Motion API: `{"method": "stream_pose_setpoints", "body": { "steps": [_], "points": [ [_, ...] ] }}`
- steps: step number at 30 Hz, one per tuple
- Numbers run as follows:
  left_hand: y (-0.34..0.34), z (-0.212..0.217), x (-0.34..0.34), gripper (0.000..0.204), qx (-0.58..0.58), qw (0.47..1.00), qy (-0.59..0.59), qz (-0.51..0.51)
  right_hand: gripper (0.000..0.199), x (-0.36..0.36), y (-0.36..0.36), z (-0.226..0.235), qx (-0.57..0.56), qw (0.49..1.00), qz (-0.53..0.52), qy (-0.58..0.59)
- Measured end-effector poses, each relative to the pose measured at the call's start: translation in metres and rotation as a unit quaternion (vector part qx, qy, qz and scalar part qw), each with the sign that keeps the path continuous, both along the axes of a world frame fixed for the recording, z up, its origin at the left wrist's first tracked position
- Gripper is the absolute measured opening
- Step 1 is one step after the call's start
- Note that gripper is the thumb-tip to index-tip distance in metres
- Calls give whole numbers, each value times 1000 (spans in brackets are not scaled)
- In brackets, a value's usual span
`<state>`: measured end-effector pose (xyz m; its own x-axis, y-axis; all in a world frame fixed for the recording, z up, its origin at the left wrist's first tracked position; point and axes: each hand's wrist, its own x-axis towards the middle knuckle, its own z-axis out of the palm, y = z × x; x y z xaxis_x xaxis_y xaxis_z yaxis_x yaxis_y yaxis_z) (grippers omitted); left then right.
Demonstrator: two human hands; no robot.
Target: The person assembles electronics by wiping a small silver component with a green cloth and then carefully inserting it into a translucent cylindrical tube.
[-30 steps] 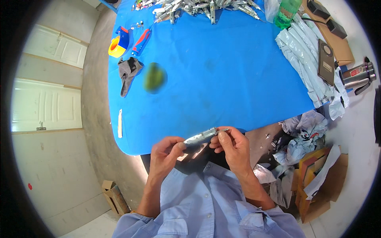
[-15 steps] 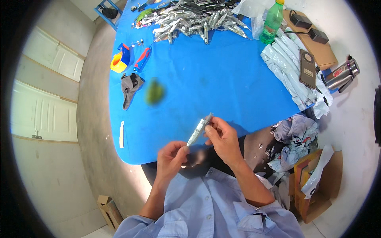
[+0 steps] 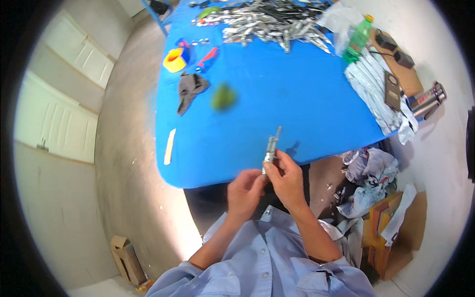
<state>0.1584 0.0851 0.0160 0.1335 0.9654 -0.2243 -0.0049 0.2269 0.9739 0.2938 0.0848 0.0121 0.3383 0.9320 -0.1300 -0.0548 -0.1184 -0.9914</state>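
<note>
By the surface [image 3: 208, 148], your tool [image 3: 270, 152] now points more away, tip [image 3: 278, 132] free; right hand [image 3: 285, 180] pinches it, left hand [image 3: 245, 195] unclear.

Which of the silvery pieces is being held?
The piece in the right hand, thin end pointing forward; the others lie in the heap across the table.

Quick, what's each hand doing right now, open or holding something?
Right hand: closed, holding a silver tool.
Left hand: at the tool's near end; blur hides whether it's closed on it.
</note>
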Motion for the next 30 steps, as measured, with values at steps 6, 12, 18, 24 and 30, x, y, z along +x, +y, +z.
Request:
{"method": "stream_pose_setpoints", "body": {
  "steps": [6, 12, 18, 24, 30],
  "points": [
    [-2, 11, -42, 19, 112, 989, 99, -19, 47, -11, -21, -11, -16, 999, 39, 31],
    [49, 12, -149, 17, 212, 922, 281, 161, 49, -7, -27, -9, -13, 999, 45, 3],
    [87, 14, -165, 19, 260, 905, 310, 131, 48, 2, -28, -12, -28, 998, 31, -45],
    [131, 5, -118, 14, 355, 874, 322, 73, 45, 16, -21, 2, -7, 992, -3, -126],
    [192, 6, -60, 35, 429, 823, 366, 63, 38, 39, 8, 30, 4, 964, -30, -265]
  ]
}}
